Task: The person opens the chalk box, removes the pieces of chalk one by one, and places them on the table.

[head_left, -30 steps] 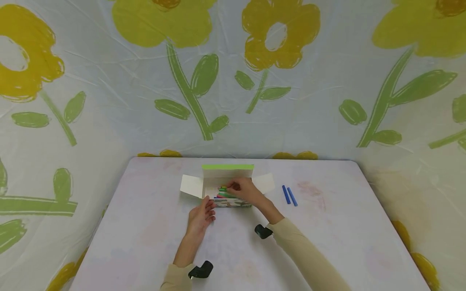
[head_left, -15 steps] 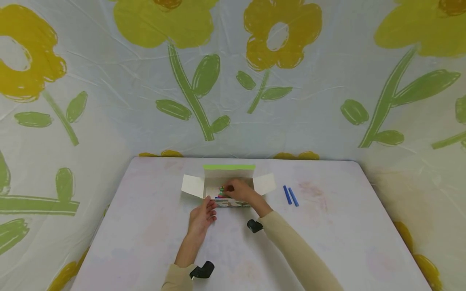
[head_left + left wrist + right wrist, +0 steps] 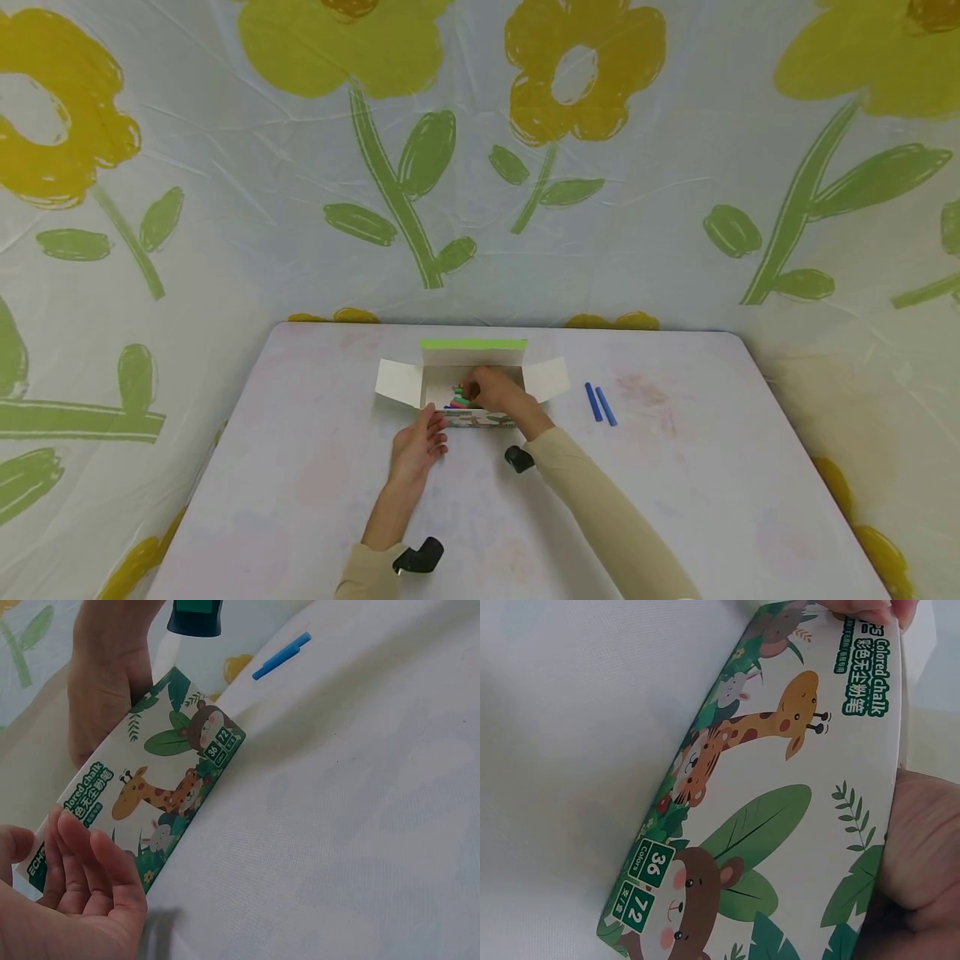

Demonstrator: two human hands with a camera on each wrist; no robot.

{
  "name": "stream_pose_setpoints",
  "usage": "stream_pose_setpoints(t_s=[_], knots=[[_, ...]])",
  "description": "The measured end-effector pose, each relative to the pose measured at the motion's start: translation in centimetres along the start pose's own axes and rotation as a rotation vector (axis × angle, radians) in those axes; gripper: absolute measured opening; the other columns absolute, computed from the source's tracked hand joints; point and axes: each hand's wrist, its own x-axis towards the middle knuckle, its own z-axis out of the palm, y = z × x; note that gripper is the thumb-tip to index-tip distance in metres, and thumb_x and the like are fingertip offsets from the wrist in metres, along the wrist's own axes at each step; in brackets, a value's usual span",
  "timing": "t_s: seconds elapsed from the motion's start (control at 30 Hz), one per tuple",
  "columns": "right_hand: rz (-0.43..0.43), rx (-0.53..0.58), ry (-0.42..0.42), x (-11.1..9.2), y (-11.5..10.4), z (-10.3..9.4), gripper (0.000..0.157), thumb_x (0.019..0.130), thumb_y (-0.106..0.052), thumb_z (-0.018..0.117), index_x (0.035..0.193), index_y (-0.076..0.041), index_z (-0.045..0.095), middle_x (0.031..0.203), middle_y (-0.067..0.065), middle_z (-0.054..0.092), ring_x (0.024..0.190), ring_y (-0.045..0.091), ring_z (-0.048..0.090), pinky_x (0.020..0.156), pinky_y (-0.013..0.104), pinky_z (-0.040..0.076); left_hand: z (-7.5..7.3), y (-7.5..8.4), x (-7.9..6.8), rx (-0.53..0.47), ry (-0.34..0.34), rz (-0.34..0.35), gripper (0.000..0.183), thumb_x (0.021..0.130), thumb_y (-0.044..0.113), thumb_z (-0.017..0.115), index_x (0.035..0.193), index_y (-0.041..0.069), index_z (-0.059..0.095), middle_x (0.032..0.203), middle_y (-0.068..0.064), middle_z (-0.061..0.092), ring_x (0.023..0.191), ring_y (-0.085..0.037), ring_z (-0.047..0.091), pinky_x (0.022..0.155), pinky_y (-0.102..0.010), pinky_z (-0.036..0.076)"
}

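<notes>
A white cardboard box of colored chalk (image 3: 457, 419) stands with its lid and side flaps spread, its animal-printed front toward me. My left hand (image 3: 411, 450) is at the front left corner, thumb at the rim and fingers (image 3: 97, 874) against the printed front, holding it lightly. My right hand (image 3: 495, 392) reaches down inside with bent fingers, next to several green and pink chalk sticks (image 3: 459, 400). The front wall (image 3: 780, 780) hides its fingertips in both wrist views, so I cannot tell whether they pinch a stick.
Two blue chalk sticks (image 3: 601, 404) lie side by side on the pale table (image 3: 675, 500), right of the box. The right side flap (image 3: 547, 379) sticks out beside the right hand. A flower-printed cloth (image 3: 637, 208) surrounds the table.
My right hand has lowered deeper into the box and its forearm has shifted left. The left hand keeps its place at the corner. The blue sticks have not moved.
</notes>
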Motion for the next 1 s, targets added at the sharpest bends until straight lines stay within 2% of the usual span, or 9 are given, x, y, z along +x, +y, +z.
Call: stream_pose_setpoints(t_s=[0.2,0.33,0.5,0.67,0.83,1.0], knots=[[-0.018,0.010,-0.011,-0.5,0.1,-0.5,0.006,0.088,0.007,0.076,0.092,0.002,0.075,0.092,0.012,0.072,0.082,0.018,0.062,0.078,0.031,0.054,0.2,-0.1,0.0,0.000,0.000,0.003,0.041,0.102,0.038,0.065,0.109,-0.003,0.066,0.089,-0.002,0.068,0.072,-0.011,0.058,0.065,-0.024,0.050],[-0.062,0.014,0.020,-1.1,0.3,-0.9,0.013,0.090,0.003,0.076,0.103,0.003,0.075,0.096,0.012,0.071,0.088,0.022,0.064,0.081,0.035,0.055,0.2,-0.1,0.0,-0.008,-0.003,0.006,0.043,0.102,0.038,0.065,0.111,-0.004,0.065,0.090,-0.002,0.069,0.071,-0.010,0.058,0.064,-0.024,0.050],[-0.121,0.116,0.062,-2.2,0.6,-1.7,0.021,0.094,0.001,0.072,0.115,0.005,0.071,0.107,0.015,0.071,0.099,0.029,0.068,0.088,0.040,0.056,0.1,-0.2,0.2,0.003,-0.010,0.014,0.044,0.103,0.037,0.065,0.114,-0.005,0.064,0.092,-0.004,0.069,0.072,-0.010,0.057,0.064,-0.024,0.049],[-0.175,0.183,0.143,-3.6,0.9,-2.9,0.023,0.094,0.001,0.072,0.116,0.006,0.070,0.108,0.017,0.071,0.098,0.030,0.069,0.087,0.040,0.058,0.1,-0.2,0.2,0.017,-0.007,0.015,0.043,0.103,0.038,0.064,0.112,-0.004,0.065,0.092,-0.003,0.069,0.072,-0.011,0.057,0.065,-0.024,0.049],[-0.154,0.238,0.199,-5.0,1.1,-4.4,0.025,0.095,-0.004,0.074,0.118,0.003,0.070,0.107,0.015,0.072,0.098,0.028,0.070,0.087,0.041,0.058,0.1,-0.2,0.3,0.022,0.015,0.005,0.042,0.102,0.038,0.064,0.111,-0.003,0.066,0.091,-0.003,0.069,0.072,-0.011,0.057,0.065,-0.025,0.050],[-0.111,0.344,0.194,-6.5,1.8,-5.7,0.033,0.097,-0.009,0.073,0.126,0.003,0.067,0.113,0.017,0.071,0.100,0.030,0.070,0.086,0.039,0.058,0.1,-0.2,0.4,0.020,0.023,-0.011,0.043,0.102,0.039,0.065,0.112,-0.003,0.066,0.092,-0.003,0.070,0.073,-0.012,0.058,0.066,-0.025,0.050]])
